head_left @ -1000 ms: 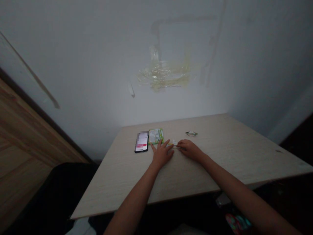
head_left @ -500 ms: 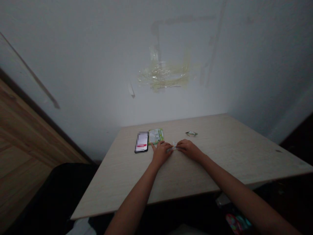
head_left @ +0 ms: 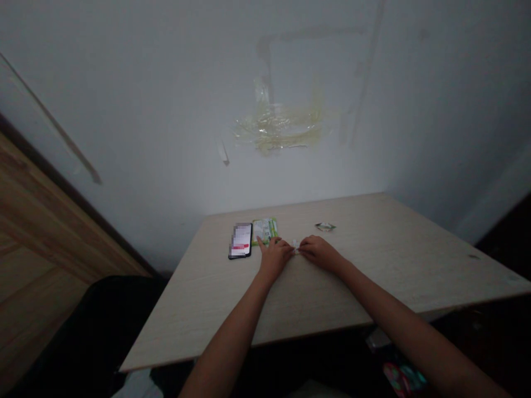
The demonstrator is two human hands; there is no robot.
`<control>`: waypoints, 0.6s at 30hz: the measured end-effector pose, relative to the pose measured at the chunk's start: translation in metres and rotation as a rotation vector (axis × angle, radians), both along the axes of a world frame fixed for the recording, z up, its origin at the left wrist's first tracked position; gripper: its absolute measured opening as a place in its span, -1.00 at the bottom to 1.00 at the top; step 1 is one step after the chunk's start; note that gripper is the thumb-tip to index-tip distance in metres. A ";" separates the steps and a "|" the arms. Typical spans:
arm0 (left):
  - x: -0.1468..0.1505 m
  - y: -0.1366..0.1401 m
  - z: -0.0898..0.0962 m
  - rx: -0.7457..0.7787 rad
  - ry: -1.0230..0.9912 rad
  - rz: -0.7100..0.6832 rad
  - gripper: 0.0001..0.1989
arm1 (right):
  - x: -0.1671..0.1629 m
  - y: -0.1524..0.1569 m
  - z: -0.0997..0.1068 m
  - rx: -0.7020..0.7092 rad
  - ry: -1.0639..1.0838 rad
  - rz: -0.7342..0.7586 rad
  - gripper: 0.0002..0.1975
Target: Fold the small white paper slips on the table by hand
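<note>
Between my two hands, low over the table, is a small whitish piece (head_left: 296,244), mostly covered by fingers; I cannot make out if it is paper or plastic. My left hand (head_left: 275,257) has its fingertips closed on the left side of it, while one finger sticks out toward a green-and-white packet (head_left: 265,228). On the opposite side my right hand (head_left: 321,252) pinches the piece with bent fingers. The packet lies flat just beyond my left hand. A small folded greenish-white wrapper (head_left: 325,226) rests beyond my right hand.
A phone (head_left: 241,241) with a lit screen lies left of the packet on the pale wooden table (head_left: 207,309). A wall (head_left: 166,110) with old tape on it stands at the table's far edge. A dark shape (head_left: 103,315) and wooden panel (head_left: 25,221) are at the left.
My left fingers have shifted slightly toward the right hand, and its outstretched finger has lifted a little. Less of the whitish piece shows. The phone, packet and wrapper stay put.
</note>
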State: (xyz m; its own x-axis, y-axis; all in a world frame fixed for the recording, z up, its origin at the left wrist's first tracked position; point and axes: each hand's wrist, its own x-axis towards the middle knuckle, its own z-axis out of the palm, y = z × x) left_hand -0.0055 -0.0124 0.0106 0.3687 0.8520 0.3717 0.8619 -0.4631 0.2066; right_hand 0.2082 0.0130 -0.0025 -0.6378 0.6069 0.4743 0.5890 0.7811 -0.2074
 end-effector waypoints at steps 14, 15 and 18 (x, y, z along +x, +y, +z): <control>0.001 0.002 0.000 -0.024 -0.029 0.007 -0.82 | -0.002 0.000 -0.001 -0.036 0.009 -0.053 -0.80; 0.001 0.002 0.000 -0.024 -0.029 0.006 -0.81 | -0.003 0.000 -0.001 -0.032 0.002 -0.059 -0.79; 0.001 0.002 -0.001 -0.026 -0.041 0.006 -0.81 | -0.004 0.000 -0.001 -0.019 -0.016 -0.082 -0.77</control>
